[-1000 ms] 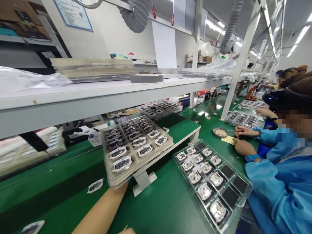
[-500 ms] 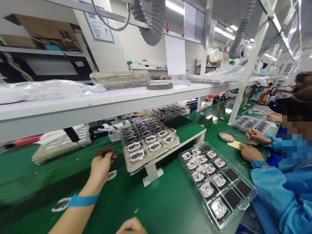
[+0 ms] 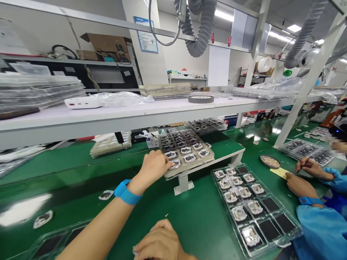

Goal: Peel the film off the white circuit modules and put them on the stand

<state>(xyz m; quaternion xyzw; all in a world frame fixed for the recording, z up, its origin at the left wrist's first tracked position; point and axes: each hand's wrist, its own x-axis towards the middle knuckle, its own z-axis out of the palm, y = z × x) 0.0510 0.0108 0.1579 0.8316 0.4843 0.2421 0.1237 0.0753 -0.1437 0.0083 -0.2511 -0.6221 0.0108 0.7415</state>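
Note:
My left hand (image 3: 155, 167), with a blue wrist strap, reaches to the near left corner of a raised clear tray (image 3: 191, 167). Its fingertips close on a white-framed electronic part (image 3: 175, 164) sitting in that corner's pocket. More of these parts fill the pockets beside and behind it, the far ones darker. At the bottom edge of the picture my right hand (image 3: 161, 241) is curled shut above the green bench. A small pale bit shows by its fingertips, but I cannot make out what it is.
A second clear tray (image 3: 258, 209) with white parts lies at right. Loose parts (image 3: 106, 195) and a partly visible tray (image 3: 51, 245) lie at left. A co-worker's hands (image 3: 303, 184) are near a round dish (image 3: 270, 161). A white shelf (image 3: 162, 112) crosses above the bench.
My left hand has moved from beside the raised tray onto its near left part. My right hand has come further into view. The view has turned left.

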